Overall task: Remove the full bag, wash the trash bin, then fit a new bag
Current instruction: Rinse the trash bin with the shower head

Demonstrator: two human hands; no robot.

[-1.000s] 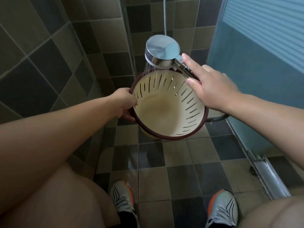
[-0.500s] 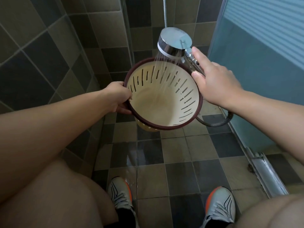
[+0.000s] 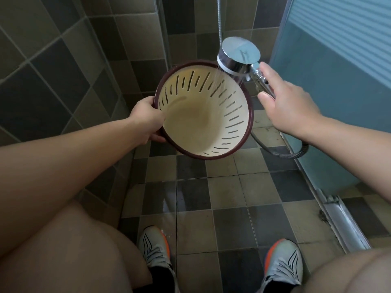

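A small cream trash bin [image 3: 203,115] with slotted walls and a dark red rim is tilted toward me above the floor, its inside bare and brown-stained at the bottom. My left hand [image 3: 146,121] grips its left rim. My right hand [image 3: 289,104] holds the handle of a chrome shower head [image 3: 239,53] just above the bin's upper right rim. Thin streams of water fall from the head onto the rim and inner wall. No bag is in view.
The tiled floor [image 3: 228,197] is wet below the bin. A tiled wall [image 3: 53,70] closes the left side, a frosted glass door [image 3: 338,81] with a metal track [image 3: 342,220] the right. The shower hose [image 3: 283,153] loops under my right wrist. My two shoes [image 3: 155,248] stand near the bottom.
The shower head has moved to the right and sits off the bin's upper right rim. The bin has stayed tilted toward me in my left hand.
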